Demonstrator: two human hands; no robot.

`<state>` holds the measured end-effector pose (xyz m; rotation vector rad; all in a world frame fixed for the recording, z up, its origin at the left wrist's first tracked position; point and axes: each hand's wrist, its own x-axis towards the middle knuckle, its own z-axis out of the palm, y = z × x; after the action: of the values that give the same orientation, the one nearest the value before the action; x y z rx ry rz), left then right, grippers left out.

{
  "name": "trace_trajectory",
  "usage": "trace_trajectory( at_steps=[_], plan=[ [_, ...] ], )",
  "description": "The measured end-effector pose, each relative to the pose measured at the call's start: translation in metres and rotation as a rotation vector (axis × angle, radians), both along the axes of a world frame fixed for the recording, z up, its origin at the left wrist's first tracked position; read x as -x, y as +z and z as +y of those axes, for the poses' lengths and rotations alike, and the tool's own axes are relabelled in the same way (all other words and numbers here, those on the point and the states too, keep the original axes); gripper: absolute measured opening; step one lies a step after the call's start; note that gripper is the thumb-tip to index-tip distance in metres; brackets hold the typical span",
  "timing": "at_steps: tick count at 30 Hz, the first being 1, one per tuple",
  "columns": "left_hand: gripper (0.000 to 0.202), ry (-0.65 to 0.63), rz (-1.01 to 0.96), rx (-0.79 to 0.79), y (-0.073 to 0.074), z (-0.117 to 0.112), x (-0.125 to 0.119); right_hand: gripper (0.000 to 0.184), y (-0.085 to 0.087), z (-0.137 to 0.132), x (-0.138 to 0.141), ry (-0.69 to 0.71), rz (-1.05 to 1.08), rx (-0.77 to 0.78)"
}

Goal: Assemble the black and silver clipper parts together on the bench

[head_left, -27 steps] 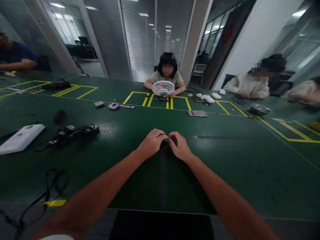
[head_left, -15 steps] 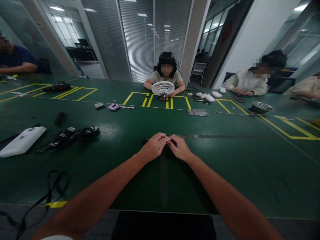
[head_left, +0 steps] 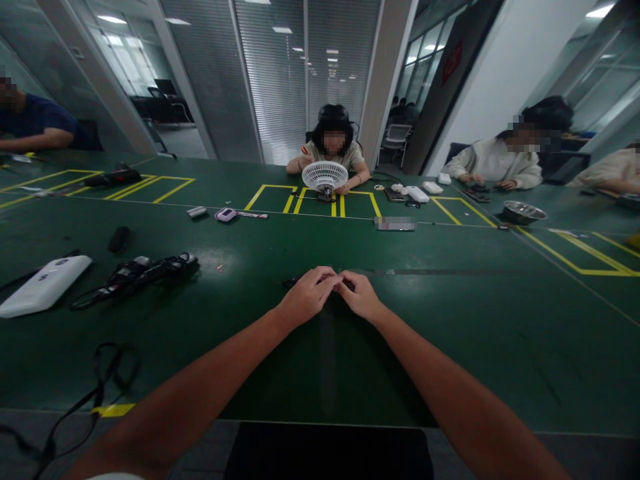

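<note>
My left hand and my right hand meet over the middle of the green table, with their fingertips together. Both have curled, closed fingers. Whatever they may pinch is hidden behind the fingers or too small to make out. Just beyond my left hand, a small dark object shows in part on the tabletop; my knuckles cover the rest. A dark strip runs along the table below the hands.
On the left lie a bundle of black cables, a white flat device and a black strap. Across the table, a person sits behind a white fan. A metal bowl stands at right; yellow tape marks the surface.
My hands have barely moved. The person across the table has raised one hand, which holds a small orange-and-dark object. A co-worker at right has shifted their hands apart.
</note>
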<state>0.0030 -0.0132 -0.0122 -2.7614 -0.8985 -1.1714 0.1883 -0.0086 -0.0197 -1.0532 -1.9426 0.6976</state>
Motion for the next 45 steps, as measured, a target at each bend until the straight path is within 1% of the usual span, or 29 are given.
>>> trace_trajectory(
  at_steps=[3,5,8,10,13,16,20,24,33,39,45],
  plan=[
    [0.03,0.007,-0.001,0.013,0.002,-0.001,-0.001,0.025,0.001,0.001,-0.001,-0.024,0.006,0.01],
    [0.029,0.045,-0.011,0.01,0.004,0.0,0.0,0.024,0.001,0.003,-0.003,-0.039,0.033,0.044],
    [0.031,0.151,-0.045,0.025,0.007,0.006,0.006,0.028,-0.001,0.007,-0.011,-0.079,0.049,0.105],
    [0.032,0.246,-0.08,0.06,0.008,0.012,0.013,0.029,-0.005,0.011,-0.018,-0.123,0.037,0.111],
    [0.025,0.358,-0.122,0.13,0.004,0.023,0.025,0.027,-0.012,0.019,-0.027,-0.198,-0.001,0.076],
    [0.02,0.398,-0.172,0.212,-0.003,0.033,0.033,0.025,-0.016,0.023,-0.029,-0.244,-0.07,0.036],
    [0.022,0.41,-0.202,0.301,-0.011,0.039,0.034,0.021,-0.015,0.022,-0.025,-0.185,-0.184,-0.021],
    [0.024,0.397,-0.201,0.314,-0.015,0.04,0.033,0.02,-0.013,0.019,-0.024,-0.161,-0.22,-0.032],
    [0.025,0.364,-0.195,0.33,-0.012,0.039,0.03,0.018,-0.013,0.02,-0.024,-0.161,-0.222,-0.031],
    [0.026,0.361,-0.188,0.32,-0.014,0.04,0.029,0.017,-0.013,0.019,-0.023,-0.158,-0.228,-0.033],
    [0.029,0.368,-0.097,0.33,-0.014,0.039,0.028,0.019,-0.012,0.02,-0.021,-0.136,-0.247,-0.044]
  ],
)
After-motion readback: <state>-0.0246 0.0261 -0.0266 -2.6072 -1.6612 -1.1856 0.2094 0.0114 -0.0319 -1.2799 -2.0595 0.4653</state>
